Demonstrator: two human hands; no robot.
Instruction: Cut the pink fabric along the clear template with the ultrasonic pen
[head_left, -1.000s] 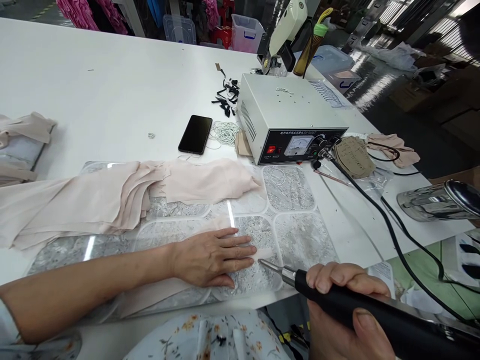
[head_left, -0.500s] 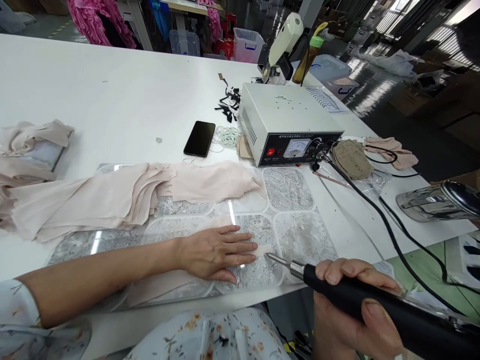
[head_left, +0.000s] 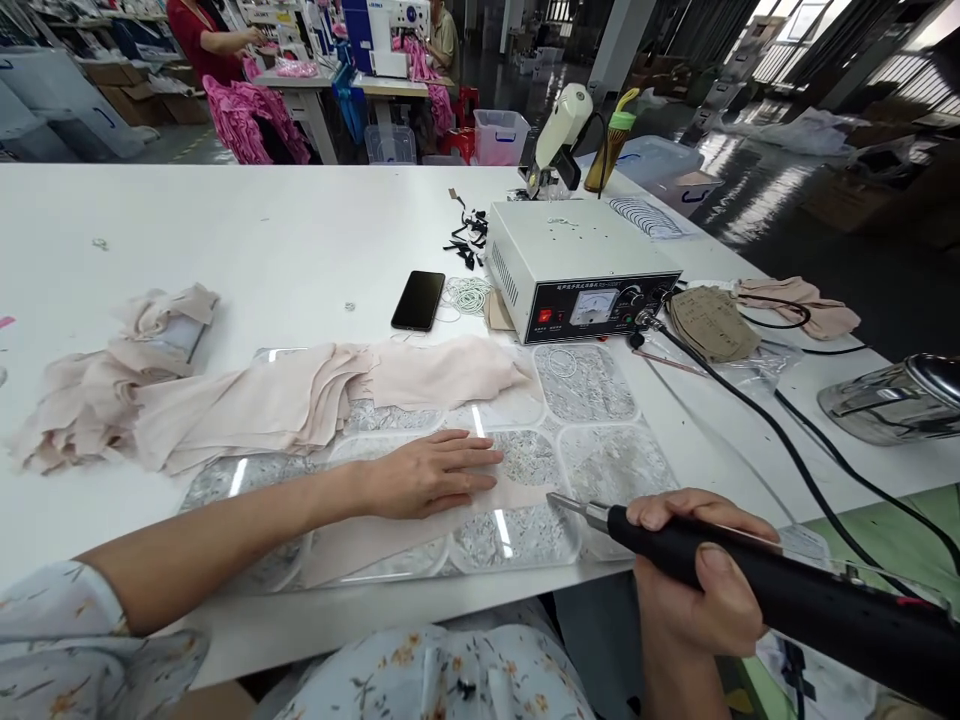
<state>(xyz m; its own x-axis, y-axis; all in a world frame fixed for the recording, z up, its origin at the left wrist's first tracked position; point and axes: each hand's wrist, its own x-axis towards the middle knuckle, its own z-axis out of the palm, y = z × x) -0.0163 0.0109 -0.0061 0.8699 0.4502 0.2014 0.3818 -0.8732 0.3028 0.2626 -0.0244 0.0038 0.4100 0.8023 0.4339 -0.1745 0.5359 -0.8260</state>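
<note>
My left hand (head_left: 435,478) lies flat, fingers stretched out, on a long pale pink fabric strip (head_left: 375,550). Under the strip is a clear sheet over a grey-white patterned mat (head_left: 592,465). In my right hand (head_left: 701,570) is a black ultrasonic handpiece (head_left: 795,590), fingers wrapped round its barrel. Its pointed metal tip meets the strip's narrow right end, just right of my left fingers; whether it presses down is too fine to tell. Behind my left hand lie a stack of pale pink pieces (head_left: 247,400) and a single piece (head_left: 450,372).
A grey control box (head_left: 585,255) with a meter stands behind the mat, its black cable (head_left: 742,410) running to the handpiece. Near it are a phone (head_left: 418,300), coiled thin cord (head_left: 469,294), and black scraps (head_left: 469,240). A glass jar (head_left: 892,400) lies at the right. Co-workers sit beyond the table.
The view has tilted up and shifted left. My left hand has moved back from the strip's tip, baring more fabric, while the handpiece tip stays at its right end.
</note>
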